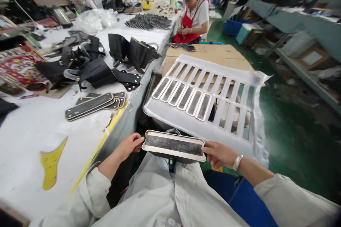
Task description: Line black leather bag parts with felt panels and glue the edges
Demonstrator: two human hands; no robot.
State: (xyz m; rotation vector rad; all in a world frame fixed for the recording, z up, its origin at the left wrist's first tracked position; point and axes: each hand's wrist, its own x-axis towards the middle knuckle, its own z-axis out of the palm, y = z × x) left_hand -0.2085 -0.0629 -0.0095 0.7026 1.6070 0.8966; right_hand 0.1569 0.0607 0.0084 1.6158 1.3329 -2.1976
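Note:
I hold a long flat strip piece [174,145], dark grey in the middle with a pale border, level in front of my chest. My left hand [130,145] pinches its left end and my right hand [220,153], with a watch on the wrist, grips its right end. Just beyond it lies a white slotted sheet [186,122] on a cardboard box [213,54]. Several matching strips [182,97] fill its near-left slots; the other slots are open.
To my left a white table [34,131] carries stacked dark strips [93,104], black leather pieces [87,67] and a yellow cutout [50,165]. A person in a red apron [190,17] sits farther along. Green floor [293,138] and shelves lie to the right, a blue bin [239,195] below.

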